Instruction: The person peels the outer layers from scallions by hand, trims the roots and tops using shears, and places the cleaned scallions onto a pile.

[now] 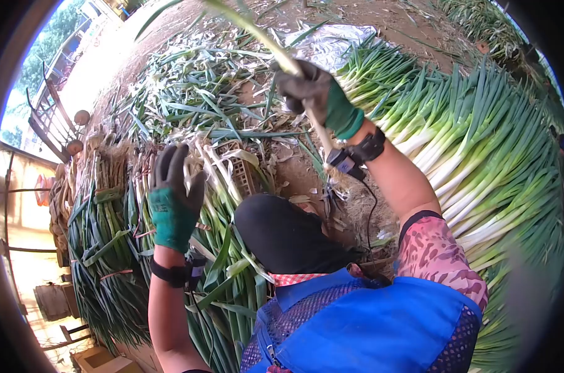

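My right hand (pixel 313 96), in a dark-palmed green glove, is closed around a long green onion (pixel 257 34). The stalk slants from the top edge down past my wrist. My left hand (pixel 177 193), in the same kind of glove, holds nothing, its fingers raised and the thumb apart. It is over a pile of untrimmed green onions (pixel 229 168), their pale ends near my fingertips. Right of my right arm lies a broad row of cleaned green onions (pixel 462 161) with white stems and green tops.
Stripped leaves (pixel 213 93) litter the ground ahead, beside a white plastic sheet (pixel 335 43). Tied bundles of green onions (pixel 108 248) stand at the left. A brown plastic crate (pixel 243 177) sits among the stalks. A cardboard box (pixel 105 360) is at lower left.
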### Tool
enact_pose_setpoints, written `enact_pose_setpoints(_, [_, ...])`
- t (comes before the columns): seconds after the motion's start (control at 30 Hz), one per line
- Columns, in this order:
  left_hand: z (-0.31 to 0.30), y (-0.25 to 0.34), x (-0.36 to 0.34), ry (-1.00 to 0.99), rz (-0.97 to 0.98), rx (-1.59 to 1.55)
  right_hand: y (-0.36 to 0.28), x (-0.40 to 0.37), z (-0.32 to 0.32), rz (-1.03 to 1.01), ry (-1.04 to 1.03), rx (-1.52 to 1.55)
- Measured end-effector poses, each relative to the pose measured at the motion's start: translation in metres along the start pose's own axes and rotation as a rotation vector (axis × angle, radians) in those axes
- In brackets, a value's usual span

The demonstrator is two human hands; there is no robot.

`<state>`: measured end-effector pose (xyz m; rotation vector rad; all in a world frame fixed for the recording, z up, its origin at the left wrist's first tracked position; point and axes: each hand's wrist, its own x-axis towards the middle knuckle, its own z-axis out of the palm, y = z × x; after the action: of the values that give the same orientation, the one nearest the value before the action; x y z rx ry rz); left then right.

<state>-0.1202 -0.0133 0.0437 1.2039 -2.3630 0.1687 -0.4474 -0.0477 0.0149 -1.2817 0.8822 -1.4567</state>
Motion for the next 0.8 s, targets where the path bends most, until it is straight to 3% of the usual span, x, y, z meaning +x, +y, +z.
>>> enact_pose_setpoints(0.1, [0.045,-0.012,-0.055,-0.265,-0.148,-0.176,0.003,0.034,-0.073,-0.056,0.238,0.050])
enact_pose_setpoints(0.17, [0.066,-0.013,-0.095,-0.506,-0.390,-0.310,0.028,0.068,-0.120,0.011,0.472,0.078])
enact_pose_setpoints(0.23, [0.087,-0.022,-0.137,-0.641,-0.571,-0.359,0.045,0.070,-0.157,0.217,0.600,-0.200])
enact_pose_setpoints(0.3, [0.106,-0.030,-0.171,-0.679,-0.793,-0.505,0.081,0.067,-0.193,0.564,0.664,-0.556])
enact_pose_setpoints(0.33, [0.092,-0.015,-0.162,-0.743,-1.007,-0.590,0.114,0.052,-0.218,0.552,0.527,-0.751])
enact_pose_setpoints(0.4, [0.104,-0.015,-0.178,-0.701,-0.933,-0.426,0.158,0.033,-0.224,0.647,0.431,-0.758])
enact_pose_setpoints(0.43, [0.112,-0.016,-0.188,-0.683,-0.897,-0.343,0.171,0.013,-0.211,0.758,0.479,-0.569])
enact_pose_setpoints(0.5, [0.136,-0.014,-0.194,-0.740,-0.814,-0.104,0.203,-0.041,-0.188,0.754,0.538,-0.130])
enact_pose_setpoints(0.6, [0.176,-0.009,-0.206,-0.695,-0.691,0.210,0.211,-0.109,-0.122,0.876,0.363,-0.042])
enact_pose_setpoints(0.7, [0.196,-0.005,-0.193,-0.725,-0.901,0.217,0.201,-0.155,-0.073,1.014,0.165,-0.108])
enact_pose_setpoints(0.8, [0.185,-0.020,-0.187,-0.699,-0.929,0.059,0.189,-0.192,-0.053,1.043,0.072,-0.135])
